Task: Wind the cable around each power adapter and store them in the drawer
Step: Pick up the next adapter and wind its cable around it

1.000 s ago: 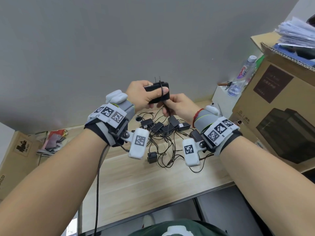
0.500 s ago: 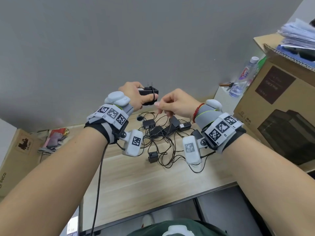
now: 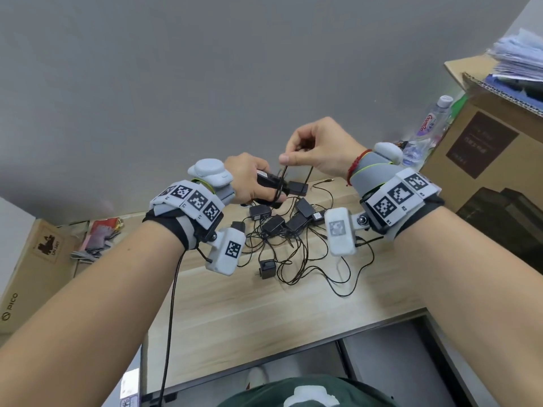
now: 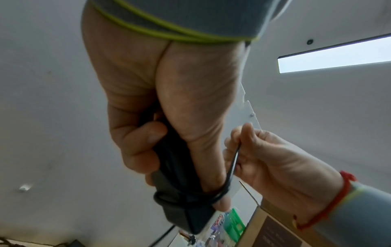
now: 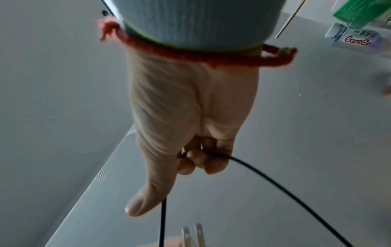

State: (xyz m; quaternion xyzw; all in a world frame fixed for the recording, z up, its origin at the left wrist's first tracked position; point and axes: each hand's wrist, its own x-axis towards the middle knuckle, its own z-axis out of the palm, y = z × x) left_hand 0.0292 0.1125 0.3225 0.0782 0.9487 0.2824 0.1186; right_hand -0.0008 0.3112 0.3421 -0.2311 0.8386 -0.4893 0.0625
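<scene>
My left hand [image 3: 252, 180] grips a black power adapter [image 3: 266, 183] above the wooden desk [image 3: 258, 312]. Its thin black cable [image 3: 282, 174] loops around the adapter body and runs up to my right hand [image 3: 292, 155], which pinches it above and right of the adapter. In the left wrist view, several turns of cable [image 4: 231, 165] lie round the adapter [image 4: 184, 212] and over my thumb. The right wrist view shows my right hand [image 5: 190, 155] curled round the cable [image 5: 275, 182], with the plug prongs [image 5: 193, 235] below. A pile of black adapters [image 3: 282, 221] with tangled cables lies on the desk.
A small cube adapter [image 3: 266, 268] lies nearer me. A large cardboard box [image 3: 484, 160] topped with papers stands at the right, a water bottle [image 3: 426, 127] beside it. Another cardboard box [image 3: 32, 259] sits at the left. The desk's front edge [image 3: 293, 359] is below my arms.
My right hand has risen, pulling the cable up above the adapter. My left hand has dropped lower and turned the adapter flatter.
</scene>
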